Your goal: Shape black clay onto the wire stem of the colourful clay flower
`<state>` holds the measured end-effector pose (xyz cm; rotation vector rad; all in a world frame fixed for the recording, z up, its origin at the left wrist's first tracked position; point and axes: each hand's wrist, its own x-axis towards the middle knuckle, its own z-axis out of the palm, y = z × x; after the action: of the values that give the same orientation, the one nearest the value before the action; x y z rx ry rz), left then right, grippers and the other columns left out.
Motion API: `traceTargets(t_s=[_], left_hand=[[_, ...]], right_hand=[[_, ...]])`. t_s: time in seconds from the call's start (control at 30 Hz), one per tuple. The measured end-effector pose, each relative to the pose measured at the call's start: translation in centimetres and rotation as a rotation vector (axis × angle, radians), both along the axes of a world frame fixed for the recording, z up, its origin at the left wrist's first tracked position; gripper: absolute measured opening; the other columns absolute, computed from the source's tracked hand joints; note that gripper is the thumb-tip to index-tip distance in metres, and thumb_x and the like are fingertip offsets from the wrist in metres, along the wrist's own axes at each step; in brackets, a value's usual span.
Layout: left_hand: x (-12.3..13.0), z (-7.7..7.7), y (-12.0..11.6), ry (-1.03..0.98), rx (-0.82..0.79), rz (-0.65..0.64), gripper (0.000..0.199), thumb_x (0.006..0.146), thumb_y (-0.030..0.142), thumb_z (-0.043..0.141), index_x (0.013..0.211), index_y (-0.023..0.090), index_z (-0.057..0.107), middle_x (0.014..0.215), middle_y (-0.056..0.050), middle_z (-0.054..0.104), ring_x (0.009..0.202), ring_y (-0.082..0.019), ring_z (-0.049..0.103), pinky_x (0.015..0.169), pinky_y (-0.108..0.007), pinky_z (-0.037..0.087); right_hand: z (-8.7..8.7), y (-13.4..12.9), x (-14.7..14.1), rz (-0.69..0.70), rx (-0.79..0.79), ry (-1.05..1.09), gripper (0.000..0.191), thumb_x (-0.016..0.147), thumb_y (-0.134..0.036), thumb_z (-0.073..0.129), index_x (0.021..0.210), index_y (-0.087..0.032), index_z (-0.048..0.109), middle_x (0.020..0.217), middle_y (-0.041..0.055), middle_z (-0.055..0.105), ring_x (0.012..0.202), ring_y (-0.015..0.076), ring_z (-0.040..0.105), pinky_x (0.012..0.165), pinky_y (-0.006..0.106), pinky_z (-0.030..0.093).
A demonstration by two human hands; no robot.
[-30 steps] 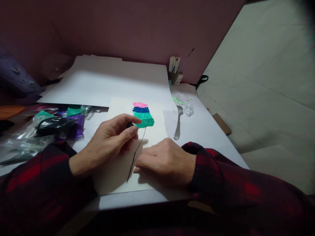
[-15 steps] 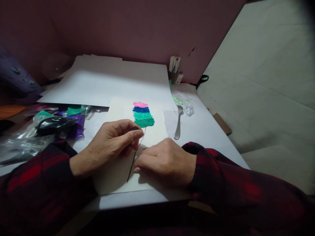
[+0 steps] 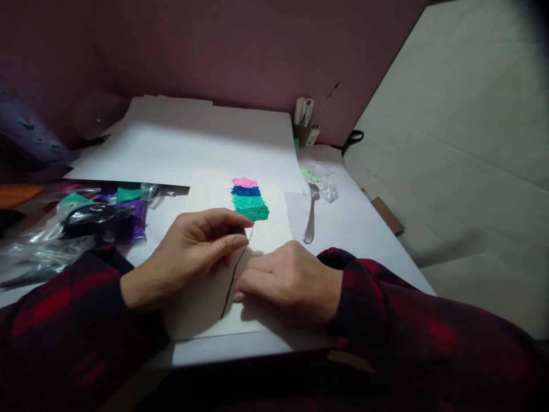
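Taking the cream sheet as the dial, larger white paper lies at twelve o'clock and plastic packets at ten. The right hand lies curled at four; whether it grips anything cannot be told. The left hand, at nine, makes a narrow pinch. A metal fork lies at two. On the sheet's twelve-o'clock part sits a pink, blue and green textured patch; a thin black line runs from it toward seven. Between left thumb and forefinger is a dark lump.
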<state>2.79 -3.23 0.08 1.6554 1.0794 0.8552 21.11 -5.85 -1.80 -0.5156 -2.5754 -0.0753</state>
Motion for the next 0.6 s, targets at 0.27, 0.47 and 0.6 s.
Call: traceTargets(t_s=[0.27,0.47,0.6], left_hand=[[0.25,0.14,0.01,-0.098,-0.058,-0.007,0.019,0.072,0.027,0.07,0.077,0.018,0.055,0.065,0.004,0.057,0.053,-0.008,0.05,0.045,-0.018,0.04],[0.06,0.36,-0.2,-0.008,-0.041,-0.038,0.023,0.086,0.037,0.057,0.079,0.016,0.062,0.062,0.001,0.06,0.053,-0.01,0.051,0.044,-0.018,0.038],[0.01,0.33,-0.21,0.007,-0.002,-0.008,0.018,0.084,0.032,0.059,0.083,0.017,0.067,0.07,-0.002,0.066,0.058,-0.011,0.057,0.045,-0.018,0.04]], right_hand=[[-0.04,-0.07,0.06,0.0,-0.028,-0.021,0.028,0.096,-0.025,0.046,0.072,-0.014,0.056,0.059,-0.0034,0.056,0.052,0.0078,0.048,0.044,0.025,0.027],[0.01,-0.1,-0.03,-0.019,0.004,-0.001,0.028,0.094,-0.025,0.049,0.069,-0.015,0.055,0.059,-0.0034,0.055,0.051,0.0089,0.047,0.043,0.027,0.024],[0.06,-0.07,-0.03,-0.019,0.016,0.008,0.027,0.094,-0.024,0.049,0.069,-0.015,0.056,0.059,-0.0031,0.056,0.052,0.0095,0.047,0.042,0.028,0.024]])
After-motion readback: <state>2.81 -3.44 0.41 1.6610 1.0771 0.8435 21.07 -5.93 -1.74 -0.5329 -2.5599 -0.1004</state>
